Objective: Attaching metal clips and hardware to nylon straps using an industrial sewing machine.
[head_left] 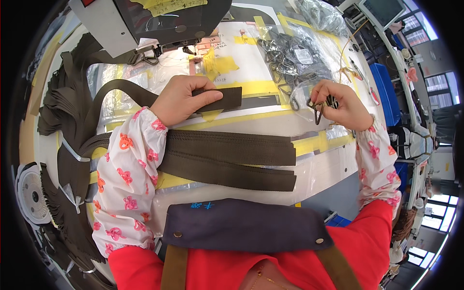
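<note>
Between the thumb and fingers of my left hand (186, 100) is the end of a dark olive webbing strap (231, 98), its cut edge pointing right. The strap loops back leftward behind my wrist. My right hand (342, 104) is closed on a dark metal ring (319, 114), which hangs below the fingertips; its full shape is partly hidden by them. Just left of that hand lies a clear plastic bag (303, 56) with many similar metal rings in and around it. Nearer to me, stacked webbing straps (232, 147) lie flat, their ends toward the right.
A sewing machine head (159, 24) stands at the far left, with another metal ring near its needle area. Bundled straps (67, 96) hang over the left table edge. Yellow tape covers parts of the tabletop. Pliers or snips (373, 95) and a blue bin (385, 94) are at the right.
</note>
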The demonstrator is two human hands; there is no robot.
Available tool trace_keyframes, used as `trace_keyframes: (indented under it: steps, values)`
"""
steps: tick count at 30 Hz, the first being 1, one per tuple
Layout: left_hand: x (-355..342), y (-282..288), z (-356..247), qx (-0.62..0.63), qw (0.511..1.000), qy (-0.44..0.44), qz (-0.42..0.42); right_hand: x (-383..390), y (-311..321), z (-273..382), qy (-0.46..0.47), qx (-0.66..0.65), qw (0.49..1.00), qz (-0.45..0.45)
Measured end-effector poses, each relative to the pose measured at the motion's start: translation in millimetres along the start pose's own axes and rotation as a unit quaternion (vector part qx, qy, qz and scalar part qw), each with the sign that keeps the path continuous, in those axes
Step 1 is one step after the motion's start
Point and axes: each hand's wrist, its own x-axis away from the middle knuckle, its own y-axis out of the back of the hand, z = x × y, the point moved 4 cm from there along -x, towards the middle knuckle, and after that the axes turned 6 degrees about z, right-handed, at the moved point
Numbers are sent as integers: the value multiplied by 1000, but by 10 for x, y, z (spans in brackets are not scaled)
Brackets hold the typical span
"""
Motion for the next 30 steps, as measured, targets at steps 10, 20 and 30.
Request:
trace_keyframes:
  steps: [10, 20, 30]
  values:
    - [109, 177, -134, 29, 987, -24, -154, -1151, -558, 281, -55, -189, 972, -125]
    - [55, 109, -137, -212, 972, 28, -94, -1305, -852, 632, 113, 53, 960, -252]
    - [69, 5, -248, -341, 920, -15, -191, -1412, -996, 541, -22, -495, 861, -113]
